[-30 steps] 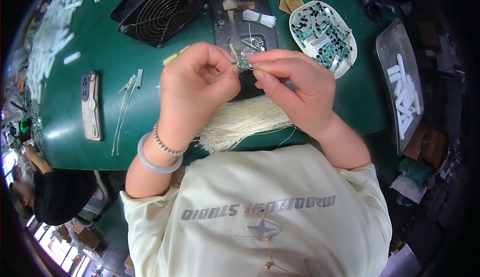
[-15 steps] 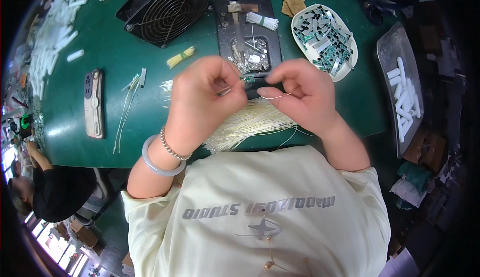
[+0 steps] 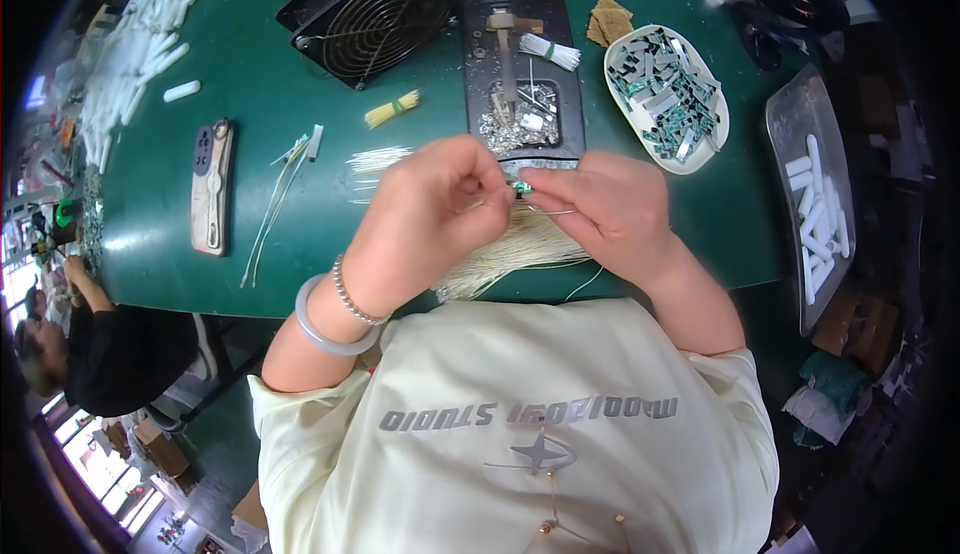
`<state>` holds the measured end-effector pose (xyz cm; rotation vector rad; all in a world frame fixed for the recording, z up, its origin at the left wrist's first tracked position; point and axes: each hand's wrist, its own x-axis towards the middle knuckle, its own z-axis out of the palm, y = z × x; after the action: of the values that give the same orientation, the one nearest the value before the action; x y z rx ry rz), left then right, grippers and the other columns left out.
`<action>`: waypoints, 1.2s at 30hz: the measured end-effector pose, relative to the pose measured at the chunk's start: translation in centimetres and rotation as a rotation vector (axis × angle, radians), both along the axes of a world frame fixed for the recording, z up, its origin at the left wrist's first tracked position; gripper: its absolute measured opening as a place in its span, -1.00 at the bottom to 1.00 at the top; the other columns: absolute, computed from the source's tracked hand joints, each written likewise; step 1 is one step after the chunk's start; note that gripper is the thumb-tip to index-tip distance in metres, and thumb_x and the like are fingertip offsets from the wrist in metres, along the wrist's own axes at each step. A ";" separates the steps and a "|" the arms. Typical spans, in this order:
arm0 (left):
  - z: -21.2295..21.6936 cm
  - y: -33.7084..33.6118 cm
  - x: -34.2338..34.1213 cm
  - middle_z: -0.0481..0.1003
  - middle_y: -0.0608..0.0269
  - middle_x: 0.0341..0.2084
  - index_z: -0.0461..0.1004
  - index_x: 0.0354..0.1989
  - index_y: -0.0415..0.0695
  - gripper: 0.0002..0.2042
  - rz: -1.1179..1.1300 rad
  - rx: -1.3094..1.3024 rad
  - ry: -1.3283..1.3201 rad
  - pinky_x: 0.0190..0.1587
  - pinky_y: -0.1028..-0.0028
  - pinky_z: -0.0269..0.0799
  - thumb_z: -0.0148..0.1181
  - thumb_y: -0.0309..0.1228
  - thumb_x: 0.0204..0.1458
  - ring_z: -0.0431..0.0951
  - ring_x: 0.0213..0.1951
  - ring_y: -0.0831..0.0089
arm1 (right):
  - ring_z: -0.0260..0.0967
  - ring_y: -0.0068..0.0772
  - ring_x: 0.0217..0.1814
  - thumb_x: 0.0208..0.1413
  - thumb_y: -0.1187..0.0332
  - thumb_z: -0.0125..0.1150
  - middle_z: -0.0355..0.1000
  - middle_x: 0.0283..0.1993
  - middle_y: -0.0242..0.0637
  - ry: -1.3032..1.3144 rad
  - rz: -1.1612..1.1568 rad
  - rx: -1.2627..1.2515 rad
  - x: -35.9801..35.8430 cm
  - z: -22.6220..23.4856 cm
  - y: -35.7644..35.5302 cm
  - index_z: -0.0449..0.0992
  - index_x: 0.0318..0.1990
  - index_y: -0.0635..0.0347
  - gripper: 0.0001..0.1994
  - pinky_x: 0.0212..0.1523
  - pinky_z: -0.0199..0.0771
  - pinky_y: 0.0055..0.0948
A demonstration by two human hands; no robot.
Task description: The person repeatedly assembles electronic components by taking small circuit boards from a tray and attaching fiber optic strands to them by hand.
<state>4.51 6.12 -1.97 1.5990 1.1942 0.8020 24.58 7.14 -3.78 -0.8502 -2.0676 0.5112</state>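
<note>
My left hand (image 3: 430, 219) and right hand (image 3: 610, 209) pinch a tiny green part (image 3: 521, 187) between their fingertips, just above the pale wire bundle (image 3: 510, 254). It sits near the black tray (image 3: 520, 64) on the green table (image 3: 300, 244).

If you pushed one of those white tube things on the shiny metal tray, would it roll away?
Probably. The white tubes look round and smooth, so they would likely roll. The metal tray's raised rim should stop them. They look small and probably light.
</note>
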 end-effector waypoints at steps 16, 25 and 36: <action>-1.9 1.3 -6.7 0.39 0.23 -0.52 0.49 -0.44 -0.23 -0.91 0.159 0.338 0.624 -0.44 0.51 0.32 0.25 -0.60 -0.15 0.37 -0.54 0.45 | 0.23 -0.39 -0.67 -0.27 0.56 0.38 0.28 -0.65 -0.32 0.000 0.091 -0.022 -0.1 -0.3 0.0 0.58 -0.29 0.18 -0.72 -0.68 0.17 -0.46; -1.6 -0.6 -7.0 0.42 0.19 -0.49 0.46 -0.47 -0.14 -0.91 0.148 0.291 0.634 -0.43 0.39 0.38 0.24 -0.54 -0.15 0.47 -0.46 0.20 | 0.23 -0.39 -0.66 -0.28 0.56 0.38 0.28 -0.65 -0.33 0.000 0.090 0.003 -0.4 -0.5 -0.2 0.58 -0.29 0.17 -0.71 -0.68 0.17 -0.46; -1.7 -1.3 -7.7 0.40 0.18 -0.49 0.44 -0.47 -0.13 -0.91 0.098 0.259 0.668 -0.42 0.35 0.39 0.24 -0.50 -0.14 0.46 -0.45 0.18 | 0.22 -0.37 -0.66 -0.27 0.54 0.38 0.29 -0.65 -0.32 -0.011 0.086 -0.016 -0.5 -0.5 -0.2 0.58 -0.29 0.15 -0.73 -0.67 0.15 -0.44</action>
<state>-3.15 4.79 -3.68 2.1279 1.6956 0.5006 24.08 6.92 -4.29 -0.7770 -2.1204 0.5710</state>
